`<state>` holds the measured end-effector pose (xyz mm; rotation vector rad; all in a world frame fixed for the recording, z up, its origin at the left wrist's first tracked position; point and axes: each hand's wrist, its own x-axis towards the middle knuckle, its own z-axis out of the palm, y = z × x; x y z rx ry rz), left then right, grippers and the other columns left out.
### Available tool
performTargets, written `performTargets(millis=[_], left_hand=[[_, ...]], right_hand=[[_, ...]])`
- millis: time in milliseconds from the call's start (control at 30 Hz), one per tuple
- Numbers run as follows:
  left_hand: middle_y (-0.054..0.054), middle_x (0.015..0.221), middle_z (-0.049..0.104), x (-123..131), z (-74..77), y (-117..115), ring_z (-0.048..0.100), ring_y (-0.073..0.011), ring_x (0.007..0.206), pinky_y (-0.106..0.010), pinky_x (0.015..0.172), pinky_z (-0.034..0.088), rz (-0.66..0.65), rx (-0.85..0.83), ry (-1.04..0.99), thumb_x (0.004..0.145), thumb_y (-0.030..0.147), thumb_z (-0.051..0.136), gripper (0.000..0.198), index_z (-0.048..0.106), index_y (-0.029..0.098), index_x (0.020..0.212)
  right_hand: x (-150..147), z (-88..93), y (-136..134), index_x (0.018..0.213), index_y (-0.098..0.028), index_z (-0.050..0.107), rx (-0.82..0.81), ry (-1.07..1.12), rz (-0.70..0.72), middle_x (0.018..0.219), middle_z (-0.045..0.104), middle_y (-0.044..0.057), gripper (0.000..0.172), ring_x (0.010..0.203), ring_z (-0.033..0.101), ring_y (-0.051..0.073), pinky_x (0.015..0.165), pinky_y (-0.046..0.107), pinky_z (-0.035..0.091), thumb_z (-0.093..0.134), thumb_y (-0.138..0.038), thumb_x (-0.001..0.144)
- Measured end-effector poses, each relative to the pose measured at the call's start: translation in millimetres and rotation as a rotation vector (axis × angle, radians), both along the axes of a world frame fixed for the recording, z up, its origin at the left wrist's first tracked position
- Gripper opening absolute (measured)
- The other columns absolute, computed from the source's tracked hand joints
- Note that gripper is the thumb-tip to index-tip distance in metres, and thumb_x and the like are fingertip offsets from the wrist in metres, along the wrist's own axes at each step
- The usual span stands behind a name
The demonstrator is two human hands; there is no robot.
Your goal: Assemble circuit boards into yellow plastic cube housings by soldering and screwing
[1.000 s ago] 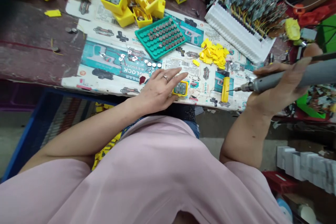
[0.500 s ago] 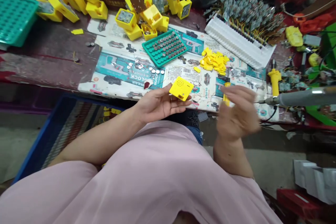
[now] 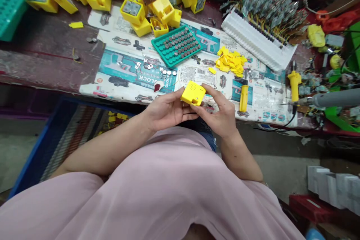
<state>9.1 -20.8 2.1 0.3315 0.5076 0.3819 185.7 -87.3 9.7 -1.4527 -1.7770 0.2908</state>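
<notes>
left hand [image 3: 168, 110]: palm up, thumb and fingers gripping box [image 3: 192, 92] from the left; right hand [image 3: 221, 114]: thumb and forefinger pinching its right side; box: held at bench [image 3: 123, 95] edge, perforated face up; tray [image 3: 163, 51]: beyond it, partly filled with discs [image 3: 185, 41]; screwdriver [image 3: 243, 98]: lying right of right hand

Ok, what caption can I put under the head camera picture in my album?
Left hand and right hand hold a small yellow box near a green tray of round silvery pieces.
</notes>
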Motion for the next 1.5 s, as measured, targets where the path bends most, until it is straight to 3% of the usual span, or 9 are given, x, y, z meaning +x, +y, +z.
performTargets(millis=[133, 267, 400, 567, 800, 967, 1200, 1333, 1500], left_hand=[[-0.008, 0.102, 0.076, 2.1, -0.7, -2.1, 0.073, -0.0203, 0.099, -0.041, 0.103, 0.050, 0.036, -0.011, -0.029, 0.102, 0.039, 0.044, 0.034, 0.067, 0.017, 0.111], [-0.009, 0.114, 0.073, 1.8, -2.3, -4.4, 0.071, -0.0248, 0.107, -0.042, 0.101, 0.052, 0.059, 0.197, 0.015, 0.095, 0.045, 0.056, 0.035, 0.065, 0.018, 0.116], [-0.010, 0.131, 0.066, -5.4, -5.8, -1.3, 0.066, -0.0241, 0.114, -0.035, 0.096, 0.053, 0.180, 0.879, 0.287, 0.090, 0.047, 0.063, 0.054, 0.055, 0.022, 0.137], [-0.013, 0.132, 0.065, -11.3, -11.9, 3.1, 0.060, -0.0273, 0.119, -0.044, 0.105, 0.044, 0.360, 1.926, 0.767, 0.089, 0.035, 0.062, 0.058, 0.051, 0.020, 0.144], [-0.012, 0.121, 0.070, -6.8, -18.7, 1.7, 0.065, -0.0234, 0.109, -0.037, 0.094, 0.047, 0.571, 2.222, 0.780, 0.094, 0.032, 0.057, 0.069, 0.029, 0.019, 0.155], [-0.009, 0.120, 0.071, -6.4, -20.3, 3.1, 0.066, -0.0227, 0.102, -0.038, 0.092, 0.047, 0.604, 2.252, 0.788, 0.094, 0.027, 0.055, 0.070, 0.025, 0.023, 0.157], [-0.010, 0.123, 0.071, -10.5, -19.2, 4.8, 0.065, -0.0249, 0.105, -0.041, 0.094, 0.048, 0.513, 2.080, 0.761, 0.090, 0.039, 0.064, 0.063, 0.044, 0.022, 0.148], [-0.009, 0.128, 0.067, -11.3, -10.9, 9.7, 0.065, -0.0231, 0.109, -0.037, 0.093, 0.052, 0.360, 1.391, 0.534, 0.085, 0.051, 0.070, 0.063, 0.055, 0.025, 0.139], [-0.006, 0.109, 0.071, -5.2, -1.7, 12.1, 0.071, -0.0179, 0.091, -0.030, 0.078, 0.057, 0.259, 0.467, 0.190, 0.088, 0.055, 0.063, 0.041, 0.066, 0.022, 0.112]], right_hand=[[-0.1, -2.7, 1.9, 0.133, -0.020, 0.059, 0.007, -0.008, 0.019, 0.124, 0.072, 0.010, 0.048, 0.114, 0.069, 0.022, 0.100, 0.038, 0.056, 0.068, -0.035, 0.088], [-0.3, -6.4, 1.9, 0.140, -0.020, 0.053, -0.010, 0.073, 0.070, 0.135, 0.066, 0.012, 0.053, 0.125, 0.063, 0.023, 0.108, 0.041, 0.052, 0.063, -0.033, 0.090], [-0.1, -11.6, 1.1, 0.145, -0.027, 0.047, -0.153, 0.364, 0.082, 0.146, 0.058, 0.010, 0.059, 0.130, 0.060, 0.023, 0.111, 0.044, 0.051, 0.063, -0.045, 0.091], [-3.0, -16.5, 6.3, 0.133, -0.030, 0.059, -0.379, 0.708, 0.056, 0.121, 0.073, 0.006, 0.061, 0.111, 0.071, 0.022, 0.099, 0.042, 0.059, 0.073, -0.057, 0.080], [-13.1, -14.1, 12.3, 0.124, -0.030, 0.065, -0.587, 1.010, -0.008, 0.084, 0.076, -0.003, 0.063, 0.085, 0.074, 0.018, 0.079, 0.039, 0.065, 0.081, -0.057, 0.069], [-16.8, -12.5, 11.4, 0.118, -0.028, 0.068, -0.542, 1.008, -0.054, 0.085, 0.077, -0.003, 0.058, 0.081, 0.073, 0.016, 0.081, 0.037, 0.065, 0.084, -0.052, 0.068], [-17.7, -14.7, 13.0, 0.119, -0.029, 0.066, -0.606, 1.065, -0.063, 0.096, 0.078, -0.002, 0.060, 0.088, 0.074, 0.018, 0.084, 0.038, 0.064, 0.081, -0.057, 0.068], [-15.5, -12.4, 10.5, 0.130, -0.032, 0.059, -0.543, 1.026, -0.043, 0.110, 0.076, 0.001, 0.060, 0.090, 0.074, 0.018, 0.077, 0.035, 0.064, 0.059, -0.070, 0.083], [-16.4, -7.4, 6.5, 0.126, -0.033, 0.061, -0.131, 0.571, -0.077, 0.133, 0.065, 0.004, 0.038, 0.111, 0.067, 0.018, 0.091, 0.034, 0.059, 0.062, -0.046, 0.091]])
